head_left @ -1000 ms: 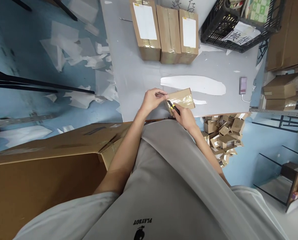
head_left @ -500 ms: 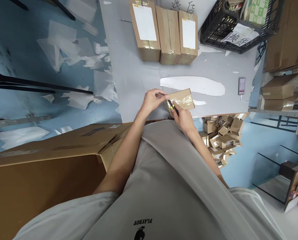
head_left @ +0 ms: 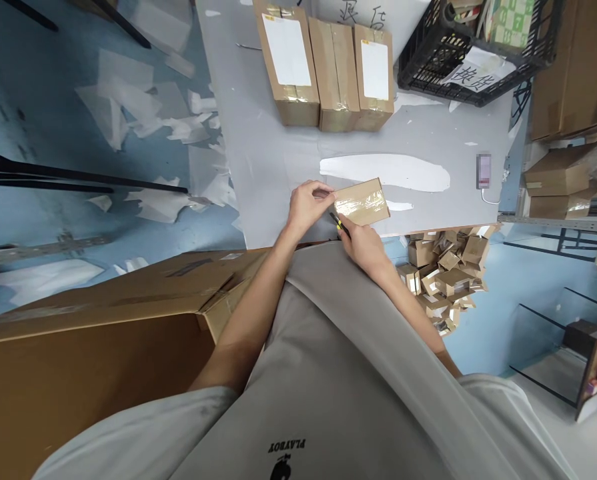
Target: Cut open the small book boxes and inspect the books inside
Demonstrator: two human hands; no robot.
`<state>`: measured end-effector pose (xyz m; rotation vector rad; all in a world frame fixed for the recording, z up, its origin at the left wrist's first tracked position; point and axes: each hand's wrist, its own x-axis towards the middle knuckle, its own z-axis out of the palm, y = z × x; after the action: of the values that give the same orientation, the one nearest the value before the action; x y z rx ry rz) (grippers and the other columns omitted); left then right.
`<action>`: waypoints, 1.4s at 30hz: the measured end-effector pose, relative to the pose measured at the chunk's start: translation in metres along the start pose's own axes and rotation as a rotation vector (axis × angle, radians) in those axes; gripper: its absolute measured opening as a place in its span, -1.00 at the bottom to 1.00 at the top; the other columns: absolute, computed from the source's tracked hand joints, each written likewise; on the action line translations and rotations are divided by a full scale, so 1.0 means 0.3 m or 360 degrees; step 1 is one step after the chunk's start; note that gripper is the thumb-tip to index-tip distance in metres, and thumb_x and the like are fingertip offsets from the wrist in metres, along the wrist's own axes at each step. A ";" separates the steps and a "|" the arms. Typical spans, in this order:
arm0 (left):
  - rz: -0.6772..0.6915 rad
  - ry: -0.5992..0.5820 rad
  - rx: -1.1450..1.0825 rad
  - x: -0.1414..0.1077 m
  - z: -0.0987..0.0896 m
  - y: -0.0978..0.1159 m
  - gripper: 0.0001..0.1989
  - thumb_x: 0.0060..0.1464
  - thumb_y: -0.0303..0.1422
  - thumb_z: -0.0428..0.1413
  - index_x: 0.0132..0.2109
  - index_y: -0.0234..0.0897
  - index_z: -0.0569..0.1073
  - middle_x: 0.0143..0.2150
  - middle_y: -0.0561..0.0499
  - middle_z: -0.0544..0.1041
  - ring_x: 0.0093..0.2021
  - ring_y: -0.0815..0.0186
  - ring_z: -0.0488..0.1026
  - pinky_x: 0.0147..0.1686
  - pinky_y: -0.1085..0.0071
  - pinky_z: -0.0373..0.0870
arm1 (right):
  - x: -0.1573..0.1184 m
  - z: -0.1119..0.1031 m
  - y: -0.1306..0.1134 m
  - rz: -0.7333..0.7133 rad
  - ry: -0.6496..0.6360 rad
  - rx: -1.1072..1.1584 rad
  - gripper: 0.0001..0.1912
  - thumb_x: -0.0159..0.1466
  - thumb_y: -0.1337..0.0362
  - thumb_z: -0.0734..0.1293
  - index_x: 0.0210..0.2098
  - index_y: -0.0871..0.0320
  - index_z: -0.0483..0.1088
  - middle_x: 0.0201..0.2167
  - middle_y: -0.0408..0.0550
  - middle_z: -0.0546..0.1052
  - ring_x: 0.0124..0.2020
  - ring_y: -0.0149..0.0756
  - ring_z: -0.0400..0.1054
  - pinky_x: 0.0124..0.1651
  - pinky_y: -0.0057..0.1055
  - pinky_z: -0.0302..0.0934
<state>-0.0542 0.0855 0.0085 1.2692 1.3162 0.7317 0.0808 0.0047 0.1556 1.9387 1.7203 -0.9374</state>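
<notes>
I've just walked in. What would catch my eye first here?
Probably the left hand at the end of a small taped box and the right hand gripping a black-and-yellow cutter, by the near edge of the table. Beyond them, three brown cartons sit side by side, with a black crate to their right. Many little boxes lie heaped past the near edge, on the right.

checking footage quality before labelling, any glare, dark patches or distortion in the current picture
Head view: bright glare streaks across the small taped box; head view: deep shadow inside the big box at lower left; head view: things toward the edges look stretched, as with a wide lens; head view: the phone screen is pixelated, unreadable.
</notes>
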 end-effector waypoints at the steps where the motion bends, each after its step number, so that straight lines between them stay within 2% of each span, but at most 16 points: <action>1: -0.0001 0.0003 0.0006 -0.001 0.000 0.001 -0.87 0.15 -0.31 0.37 -0.17 -0.23 0.72 -0.09 -0.05 0.76 -0.14 0.21 0.71 -0.03 0.30 0.71 | -0.004 0.002 -0.004 0.0006 -0.0010 -0.0009 -0.38 0.69 0.21 0.14 0.68 0.10 0.17 0.17 0.25 0.74 0.16 0.13 0.68 0.23 -0.12 0.46; 9: -0.0020 -0.0022 -0.0023 0.000 0.000 -0.010 -0.87 0.16 -0.29 0.41 -0.18 -0.23 0.70 -0.07 -0.06 0.76 -0.14 0.22 0.71 -0.02 0.30 0.69 | -0.003 -0.017 0.005 0.0090 0.0046 0.0023 -0.36 0.70 0.20 0.08 0.72 0.10 0.07 0.13 0.25 0.75 0.15 0.17 0.68 0.21 -0.08 0.46; 19: -0.0009 -0.0017 0.0025 0.003 0.002 -0.015 -0.75 0.09 -0.15 0.45 -0.19 -0.22 0.72 -0.10 -0.06 0.74 -0.14 0.19 0.70 -0.03 0.29 0.68 | 0.009 -0.013 -0.003 0.0104 0.0015 0.0029 -0.37 0.70 0.20 0.10 0.71 0.08 0.11 0.15 0.28 0.74 0.15 0.14 0.67 0.20 -0.11 0.47; 27: -0.0017 0.0027 0.0146 -0.004 0.005 -0.003 -0.85 0.13 -0.24 0.39 -0.19 -0.18 0.73 -0.12 -0.03 0.75 -0.16 0.21 0.70 0.00 0.28 0.66 | 0.043 -0.031 -0.019 0.0060 0.0001 0.0007 -0.40 0.69 0.25 0.08 0.65 0.17 0.21 0.15 0.32 0.72 0.18 0.14 0.66 0.22 -0.07 0.48; 32: -0.0008 0.0050 0.0170 -0.021 0.012 0.007 -0.91 0.12 -0.28 0.40 -0.23 -0.17 0.74 -0.17 -0.02 0.75 -0.20 0.20 0.69 -0.02 0.27 0.65 | 0.013 -0.043 -0.041 0.0054 -0.0119 -0.0092 -0.47 0.69 0.33 0.09 0.56 0.26 0.29 0.16 0.39 0.70 0.21 0.05 0.65 0.22 -0.16 0.49; 36: -0.0003 0.0041 0.0153 -0.033 0.015 0.008 -0.91 0.11 -0.28 0.41 -0.24 -0.17 0.74 -0.17 -0.02 0.74 -0.22 0.21 0.69 -0.05 0.27 0.65 | -0.013 -0.045 -0.056 0.0094 -0.0134 -0.0125 -0.47 0.67 0.42 0.05 0.52 0.29 0.32 0.14 0.42 0.70 0.20 0.03 0.67 0.17 -0.19 0.52; 42: -0.0020 0.0076 0.0215 -0.035 0.022 0.009 -0.90 0.16 -0.27 0.38 -0.21 -0.16 0.74 -0.15 0.00 0.74 -0.17 0.20 0.70 -0.01 0.28 0.64 | 0.026 -0.021 -0.033 0.0064 -0.0084 -0.0067 -0.52 0.69 0.35 0.07 0.47 0.27 0.37 0.14 0.40 0.71 0.22 0.05 0.66 0.21 -0.17 0.50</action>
<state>-0.0493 0.0747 0.0126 1.3563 1.4310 0.6772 0.0729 0.0162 0.1560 1.8975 1.6528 -0.9222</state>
